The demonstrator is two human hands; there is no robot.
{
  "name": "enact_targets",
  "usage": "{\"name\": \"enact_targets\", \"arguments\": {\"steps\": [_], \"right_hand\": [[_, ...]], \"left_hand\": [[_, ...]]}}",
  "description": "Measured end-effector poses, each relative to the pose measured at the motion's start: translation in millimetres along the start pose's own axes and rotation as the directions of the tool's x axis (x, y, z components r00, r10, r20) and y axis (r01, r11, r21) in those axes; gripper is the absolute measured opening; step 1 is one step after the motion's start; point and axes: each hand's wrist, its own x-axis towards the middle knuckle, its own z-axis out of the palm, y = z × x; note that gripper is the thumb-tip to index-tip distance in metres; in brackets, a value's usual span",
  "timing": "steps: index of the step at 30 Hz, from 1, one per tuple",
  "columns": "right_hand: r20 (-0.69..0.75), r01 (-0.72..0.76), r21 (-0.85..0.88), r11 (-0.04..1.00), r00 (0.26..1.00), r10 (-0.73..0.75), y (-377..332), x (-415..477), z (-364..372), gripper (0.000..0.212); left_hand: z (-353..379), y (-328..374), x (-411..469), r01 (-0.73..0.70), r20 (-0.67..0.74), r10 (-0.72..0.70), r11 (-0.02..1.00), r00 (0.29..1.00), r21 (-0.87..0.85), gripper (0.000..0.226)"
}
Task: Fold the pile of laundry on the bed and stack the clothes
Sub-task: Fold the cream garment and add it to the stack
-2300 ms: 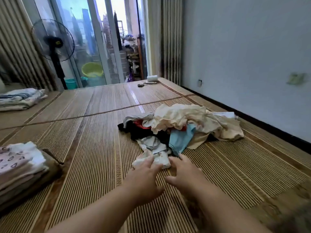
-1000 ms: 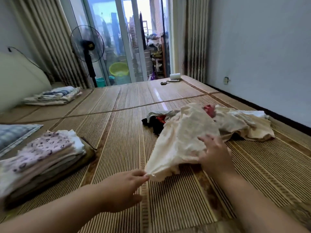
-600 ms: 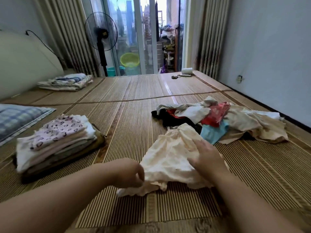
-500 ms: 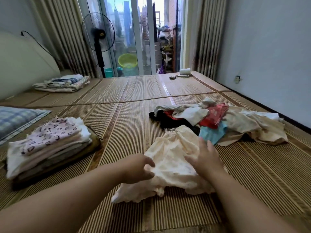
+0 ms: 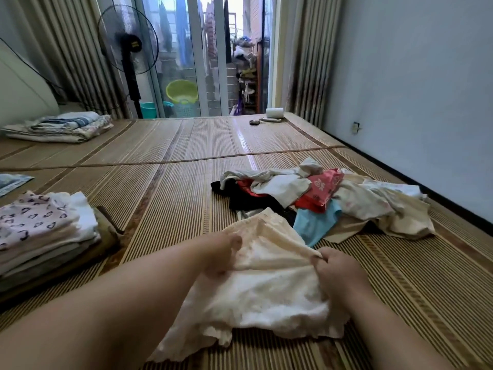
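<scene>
cream garment [image 5: 266,287] lies crumpled on the mat [image 5: 416,289], close to the person. left hand [image 5: 221,256] and right hand [image 5: 336,273] each pinch its cloth. i judge it should be pulled flat before any fold. behind it is the unfolded pile [image 5: 333,204], at left the folded stack [image 5: 45,231]. far outside, 1 yellow basin [image 5: 182,91]; its content is hidden.

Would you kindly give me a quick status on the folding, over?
Left hand, right hand gripping cream garment. Unfolded pile behind it; folded stack left. Nothing blocking.
</scene>
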Motion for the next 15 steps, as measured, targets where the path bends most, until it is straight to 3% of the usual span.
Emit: {"name": "enact_targets", "arguments": {"steps": [3,6,8,10,13,15], "right_hand": [[-0.003,-0.134,-0.155,0.979,0.991,0.135,22,-4,-17,0.023],[0.068,-0.099,-0.137,0.986,0.992,0.109,24,-8,-25,0.018],[0.096,0.002,-0.107,0.994,0.995,0.008,10,-14,-22,0.018],[0.104,0.209,-0.048,0.977,0.974,-0.203,-14,-20,-17,0.049],[0.212,0.542,-0.098,0.834,0.831,-0.515,-63,-31,-6,0.06],[0.336,0.601,-0.219,0.768,0.786,-0.519,-82,-34,2,0.06]], "left_hand": [[-4,-4,-10,0.044,0.001,-0.044,0.997,0.999,0.061,0.044],[-14,-4,-35,-0.022,-0.006,0.022,1.0,1.0,0.019,0.034],[-22,1,-57,-0.142,-0.033,0.142,0.99,0.989,-0.014,0.025],[-33,14,-79,-0.287,-0.034,0.289,0.956,0.957,0.056,0.026],[-51,35,-109,-0.461,-0.047,0.489,0.847,0.871,0.266,0.026],[-64,45,-126,-0.495,-0.069,0.545,0.802,0.836,0.334,0.025]]}}
